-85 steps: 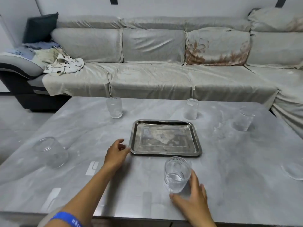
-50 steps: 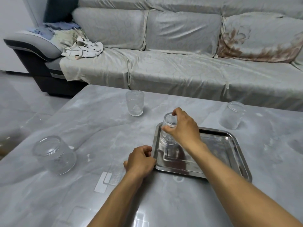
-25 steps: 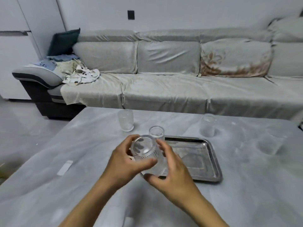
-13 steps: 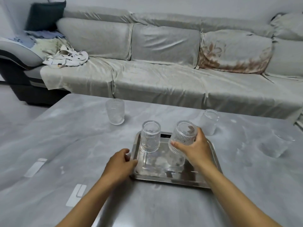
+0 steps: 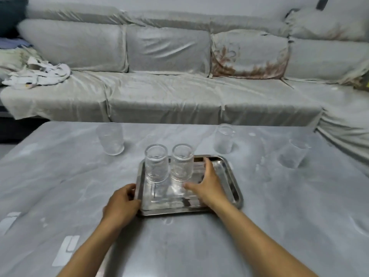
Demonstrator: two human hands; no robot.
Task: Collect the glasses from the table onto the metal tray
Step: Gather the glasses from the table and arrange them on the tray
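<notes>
Two ribbed clear glasses stand upright side by side on the metal tray (image 5: 231, 182): one at the left (image 5: 156, 165), one at the right (image 5: 182, 163). My right hand (image 5: 207, 183) hovers over the tray just right of the right glass, fingers spread, holding nothing. My left hand (image 5: 121, 204) grips the tray's near-left rim. Three more glasses stand on the table: far left (image 5: 110, 138), far middle (image 5: 224, 139) and right (image 5: 293, 154).
The grey marble table (image 5: 60, 186) fills the lower view, with white stickers near its left front. A long covered sofa (image 5: 169, 96) runs behind the table and down its right side. A bundle of white cloth (image 5: 40, 73) lies on the sofa's left.
My right hand set the second glass down on the tray beside the first and let go of it. My left hand stayed on the tray's rim.
</notes>
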